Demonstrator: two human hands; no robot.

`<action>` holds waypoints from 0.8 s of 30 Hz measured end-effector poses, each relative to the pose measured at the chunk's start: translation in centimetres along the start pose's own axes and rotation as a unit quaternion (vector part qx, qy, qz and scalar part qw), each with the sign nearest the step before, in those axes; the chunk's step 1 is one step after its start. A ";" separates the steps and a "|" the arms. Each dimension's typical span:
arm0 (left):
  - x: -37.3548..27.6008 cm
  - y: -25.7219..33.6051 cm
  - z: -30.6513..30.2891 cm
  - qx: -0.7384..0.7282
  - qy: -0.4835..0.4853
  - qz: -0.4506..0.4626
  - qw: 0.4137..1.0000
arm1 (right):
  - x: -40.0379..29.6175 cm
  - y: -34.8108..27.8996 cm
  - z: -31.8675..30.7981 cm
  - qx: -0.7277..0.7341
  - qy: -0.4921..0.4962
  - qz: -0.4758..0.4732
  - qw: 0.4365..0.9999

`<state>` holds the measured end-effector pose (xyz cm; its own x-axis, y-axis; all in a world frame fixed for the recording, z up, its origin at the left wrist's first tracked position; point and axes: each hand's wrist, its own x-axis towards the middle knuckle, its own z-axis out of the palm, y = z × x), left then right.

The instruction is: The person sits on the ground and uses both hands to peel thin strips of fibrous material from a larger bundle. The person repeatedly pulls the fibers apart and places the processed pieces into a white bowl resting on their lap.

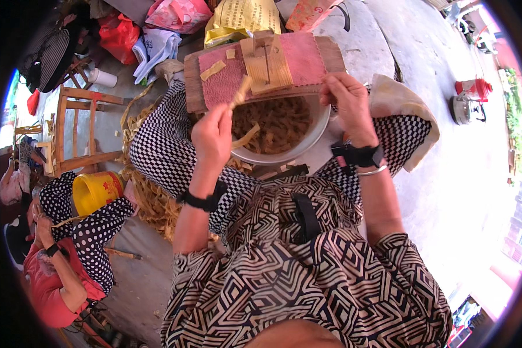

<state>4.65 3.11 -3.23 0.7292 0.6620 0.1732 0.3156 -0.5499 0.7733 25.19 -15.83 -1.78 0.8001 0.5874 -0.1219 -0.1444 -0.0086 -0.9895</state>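
Observation:
My left hand [214, 132] pinches a knotted pale yellow strip [242, 92], whose tail hangs over the metal basin. My right hand [347, 104] is raised by the board's right end with its fingertips together; whether something thin is between them cannot be told. A wooden board [193, 87] covered with pink cloth [302, 56] lies across the far part of the basin [315, 143]. On the cloth sits a light wooden block [267, 65] with a narrow slot, and small yellow pieces [213, 70] lie to its left. Many brownish twisted pieces [282, 124] fill the basin.
Yellowish strips [156, 209] are heaped on the floor beside my left leg. A wooden chair frame [76, 126] stands at the left, near a co-worker [61, 278] with a yellow bucket [96, 191]. Bags [243, 17] lie beyond the board; a kettle [463, 108] stands far right.

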 end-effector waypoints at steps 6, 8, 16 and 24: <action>0.6 3.5 1.2 0.164 0.057 0.325 0.930 | 0.2 -5.0 3.2 -0.266 -0.174 -0.125 0.940; 0.9 3.8 1.2 0.189 0.067 0.350 0.915 | 0.6 -5.4 2.9 -0.284 -0.263 0.004 0.922; 1.5 4.6 1.5 0.166 0.054 0.401 0.899 | 0.0 -3.7 4.1 -0.401 -0.286 -0.288 0.821; 2.7 4.4 0.9 0.052 -0.060 0.273 0.959 | 1.9 -4.9 2.9 -0.258 -0.330 0.052 0.907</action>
<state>8.56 2.00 0.08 0.8656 0.2010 0.4586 -0.0791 -0.8496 0.5215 25.76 -12.35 3.03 0.2515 0.9165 -0.3111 0.2286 -0.3686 -0.9011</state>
